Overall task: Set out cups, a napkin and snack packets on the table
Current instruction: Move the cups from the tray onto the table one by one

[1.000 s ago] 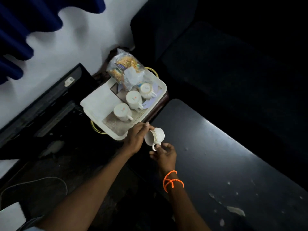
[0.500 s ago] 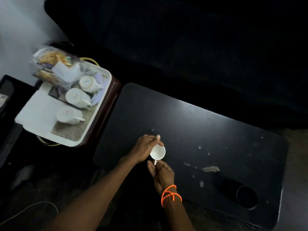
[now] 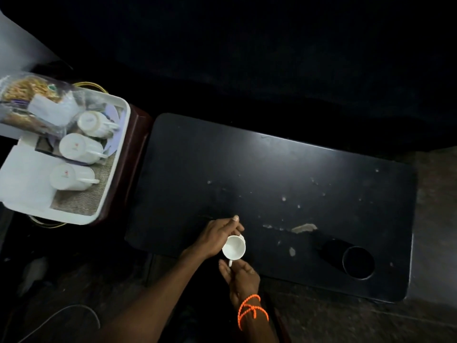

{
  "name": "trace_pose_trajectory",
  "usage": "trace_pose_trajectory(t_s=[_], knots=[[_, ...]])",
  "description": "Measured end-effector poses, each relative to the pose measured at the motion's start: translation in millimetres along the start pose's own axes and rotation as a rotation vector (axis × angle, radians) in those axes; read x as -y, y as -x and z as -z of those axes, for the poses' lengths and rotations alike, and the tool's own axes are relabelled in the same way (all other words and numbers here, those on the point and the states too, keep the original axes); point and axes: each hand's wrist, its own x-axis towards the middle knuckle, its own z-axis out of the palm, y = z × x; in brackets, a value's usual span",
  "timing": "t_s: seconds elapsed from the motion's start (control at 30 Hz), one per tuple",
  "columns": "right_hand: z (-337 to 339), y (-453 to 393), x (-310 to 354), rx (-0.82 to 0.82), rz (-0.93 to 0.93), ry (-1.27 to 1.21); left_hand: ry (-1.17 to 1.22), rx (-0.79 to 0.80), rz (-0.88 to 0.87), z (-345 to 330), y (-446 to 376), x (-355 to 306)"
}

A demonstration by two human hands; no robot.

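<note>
Right hand [image 3: 241, 276] pinches the handle of the small white ceramic cup [image 3: 234, 247], mouth up, handle pointing toward the person. Left hand [image 3: 217, 235] grips its rim, over the black table's [image 3: 272, 169] near edge. Far left, white tray [image 3: 108, 194].

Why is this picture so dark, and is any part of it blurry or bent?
Head view: the light is dim, so the top of the frame is nearly black, with a soft sheen across the black table. The tray at left is smeared by blur and stretched by the wide lens. The white cup between the left hand and right hand stays fairly sharp.
</note>
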Motion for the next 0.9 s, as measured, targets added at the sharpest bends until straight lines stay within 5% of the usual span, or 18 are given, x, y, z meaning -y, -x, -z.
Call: trace_pose_trajectory(t_s=[0.4, 0.57, 0.77, 0.9], knots=[[10, -7, 1, -0.008, 0.004, 0.033, -0.04, -0.027, -0.043, -12, -3, 9], [21, -12, 4, -0.017, 0.024, 0.286, 0.02, -0.091, -0.071, -10, -6, 18], [36, -11, 25, -0.445, 0.481, 0.813, 0.046, -0.219, -0.09, 18, -5, 21], [-14, 5, 43, -0.487, 0.869, 0.898, 0.093, -0.338, -0.107, 55, 4, 20]])
